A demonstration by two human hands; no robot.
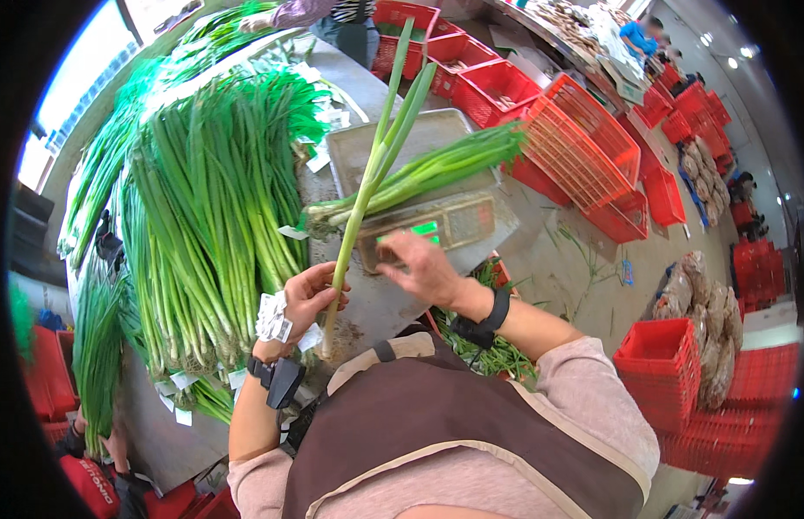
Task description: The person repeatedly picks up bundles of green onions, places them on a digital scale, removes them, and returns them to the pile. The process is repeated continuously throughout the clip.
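My left hand (312, 298) is closed round the pale lower stem of a long green onion (359, 212), which stands tilted up with its leaves pointing away from me. Small white labels (273, 318) cluster on the back of this hand and wrist. My right hand (421, 266) hovers at the near side of a weighing scale (471, 223), fingers loosely curled, thumb apart and nothing visible between them. A bunch of green onions (437, 171) lies across the scale's metal pan (350, 143), partly behind the held stalk.
A big heap of green onions (216, 208) covers the table to the left, roots toward me. Red crates (584, 143) stand at the far right, and more red crates (657, 363) are nearer. Other people's hands reach in at the far edge and lower left.
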